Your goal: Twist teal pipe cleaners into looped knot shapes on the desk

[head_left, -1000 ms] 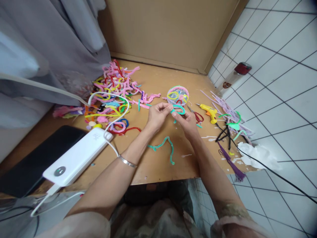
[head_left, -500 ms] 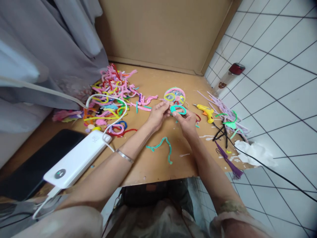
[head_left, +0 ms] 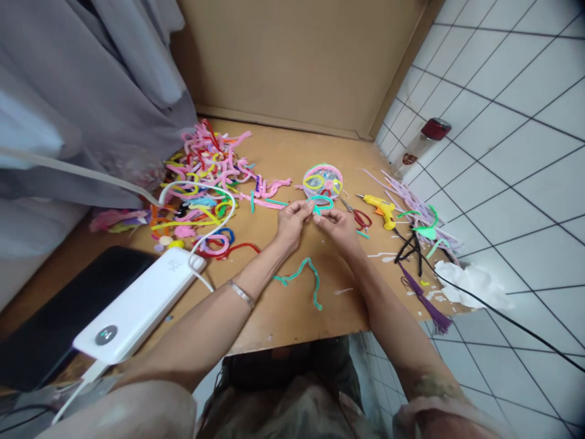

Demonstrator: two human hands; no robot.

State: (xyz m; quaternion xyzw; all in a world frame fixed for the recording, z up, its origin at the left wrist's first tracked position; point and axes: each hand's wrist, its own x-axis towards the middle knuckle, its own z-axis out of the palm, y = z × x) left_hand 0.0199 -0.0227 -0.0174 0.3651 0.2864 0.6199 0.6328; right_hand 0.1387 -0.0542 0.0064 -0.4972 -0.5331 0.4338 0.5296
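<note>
A teal pipe cleaner [head_left: 325, 199] bent into a loop is pinched between both hands above the table. My left hand [head_left: 293, 221] grips its left end with closed fingertips. From the other side, my right hand [head_left: 337, 228] pinches the lower part of the loop. Just behind it lies a round piece [head_left: 322, 177] with a pink rim and yellow leaf-shaped loops. Red-handled scissors [head_left: 361, 217] rest to the right of my right hand. Nearer to me, a crooked teal pipe cleaner [head_left: 307, 266] lies on the table [head_left: 283, 317].
At the left is a heap of coloured pipe cleaners [head_left: 214, 164], with a white power bank [head_left: 137, 305] and a black phone-like slab [head_left: 77, 311] nearer me. A yellow glue gun [head_left: 382, 211], lilac stems [head_left: 411, 201], a purple tassel [head_left: 427, 305] and crumpled tissue [head_left: 470, 283] lie right.
The teal loop has been turned and now points away to the right, held lower by its ends. My right hand has shifted left and down, uncovering the scissors.
</note>
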